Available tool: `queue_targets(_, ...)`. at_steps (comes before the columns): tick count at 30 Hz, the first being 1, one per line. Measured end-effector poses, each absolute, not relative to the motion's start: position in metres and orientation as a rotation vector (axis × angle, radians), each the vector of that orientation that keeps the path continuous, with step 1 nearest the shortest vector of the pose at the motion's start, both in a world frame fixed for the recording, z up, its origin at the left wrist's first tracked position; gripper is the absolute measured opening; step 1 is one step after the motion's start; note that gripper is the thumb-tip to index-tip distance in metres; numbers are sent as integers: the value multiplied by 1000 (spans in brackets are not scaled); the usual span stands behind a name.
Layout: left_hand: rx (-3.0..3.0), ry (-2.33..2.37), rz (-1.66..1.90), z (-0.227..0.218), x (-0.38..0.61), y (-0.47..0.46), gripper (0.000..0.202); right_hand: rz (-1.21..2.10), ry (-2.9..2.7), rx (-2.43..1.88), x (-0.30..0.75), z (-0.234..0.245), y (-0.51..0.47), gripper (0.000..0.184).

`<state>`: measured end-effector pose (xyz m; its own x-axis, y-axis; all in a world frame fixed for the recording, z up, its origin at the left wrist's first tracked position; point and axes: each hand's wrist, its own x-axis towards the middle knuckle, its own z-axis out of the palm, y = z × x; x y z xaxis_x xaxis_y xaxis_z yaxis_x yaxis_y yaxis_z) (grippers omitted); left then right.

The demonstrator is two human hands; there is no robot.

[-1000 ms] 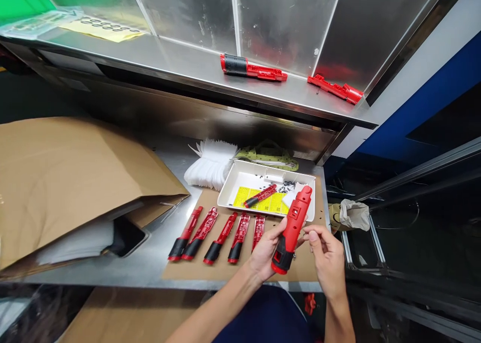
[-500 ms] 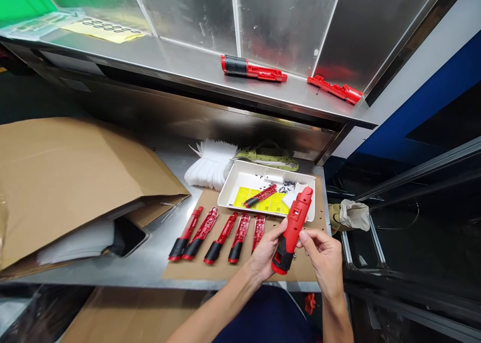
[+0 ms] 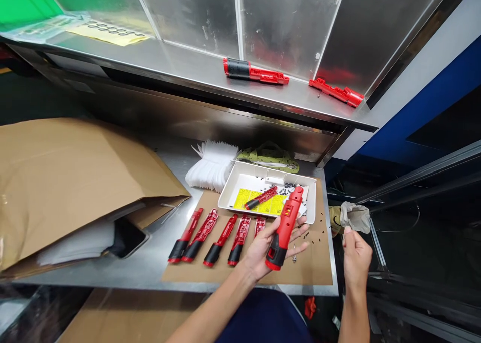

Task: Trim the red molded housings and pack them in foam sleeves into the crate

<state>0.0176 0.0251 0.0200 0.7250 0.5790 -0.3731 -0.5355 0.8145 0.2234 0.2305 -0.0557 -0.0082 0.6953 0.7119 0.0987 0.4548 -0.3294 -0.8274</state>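
Red plastic elongated tool casing with a black lower end [image 3: 286,225] lies tilted in the person's left hand [image 3: 258,255], which grips it above a brown cardboard sheet [image 3: 311,270] on a metal bench [image 3: 150,272]. The right hand [image 3: 356,258], well apart at the bench's right, is curled closed, thumb against fingers; whether it pinches anything cannot be told. Left of the held casing, five red-and-black casings [image 3: 213,252] form a row below a shallow white plastic tray [image 3: 224,202].

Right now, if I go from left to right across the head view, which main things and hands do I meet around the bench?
Cardboard box → white stack → left hand holding a red-and-black housing → right hand.
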Motion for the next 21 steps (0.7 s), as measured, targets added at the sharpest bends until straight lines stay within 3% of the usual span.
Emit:
queue_targets(3,195,607,720,21,6,34,47,370,-942,-2109,260,-29,-58,29)
queue_targets(6,269,682,838,20,-4,40,43,371,-1033,-2292,271,-44,-57,43)
queue_targets(10,280,610,882,16,-11,42,41,458,-1095,-2401,269,-51,-49,41)
queue_targets(21,107,438,709,3,-21,48,48,531,-1312,-2190,231,-43,-31,37)
